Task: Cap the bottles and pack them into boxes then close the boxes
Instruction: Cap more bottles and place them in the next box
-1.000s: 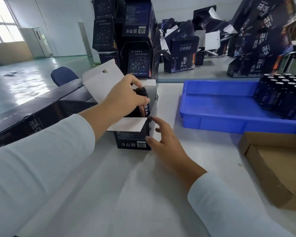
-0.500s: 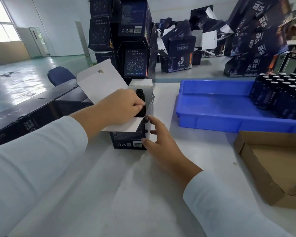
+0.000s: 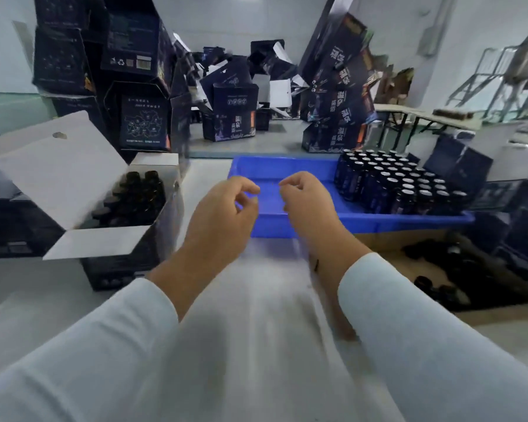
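A dark open box (image 3: 125,266) with white flaps stands on the table at the left, and several capped dark bottles (image 3: 134,196) sit inside it. My left hand (image 3: 223,214) and my right hand (image 3: 305,205) hover side by side over the near rim of the blue tray (image 3: 272,172), fingers loosely curled, holding nothing. Many uncapped dark bottles (image 3: 397,184) stand packed in the tray's right half. A brown cardboard box (image 3: 439,269) at the right holds black caps (image 3: 430,287).
Stacks of dark printed boxes (image 3: 134,86) rise behind the table at the left and back. More boxes (image 3: 336,111) lie piled on the floor beyond. Folding tables (image 3: 424,117) stand at the far right. White table surface (image 3: 256,300) lies below my arms.
My left hand let go of the bottle in the box and both hands moved right to the blue tray. The view swung right, showing the caps box.
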